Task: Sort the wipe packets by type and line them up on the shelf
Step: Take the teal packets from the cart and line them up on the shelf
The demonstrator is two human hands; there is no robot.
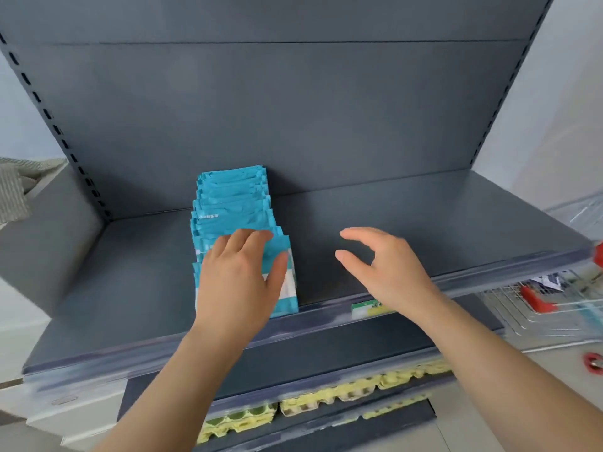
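Head view. Row of turquoise plastic wipe packets (230,203) stands on the dark grey metal shelf (424,223), left of centre. The row's long axis runs front to back, from just behind the shelf's front lip to the back panel. Packets stand on edge, one behind the next, broad faces toward the front and top edges running left to right. One packet midway along the row carries a short line of white print, too blurred to read. The front packet (288,288) shows a pale panel on its face; no brand legible. A small green and yellow shelf-edge tag (367,308) sits in the front strip right of the row, its text unreadable. Left hand (238,278): fingers close together, laid over the top edges of the front few packets, thumb splayed to the right across the front packet's face; it appears to press on them rather than pinch, though the palm hides the contact. Right hand (381,265): above bare shelf to the right of the row, fingers and thumb spread and loosely curved, holding nothing, touching nothing. Yellow egg trays (342,391) lie on a lower shelf. A wire shopping cart with a red handle (538,305) is at far right.
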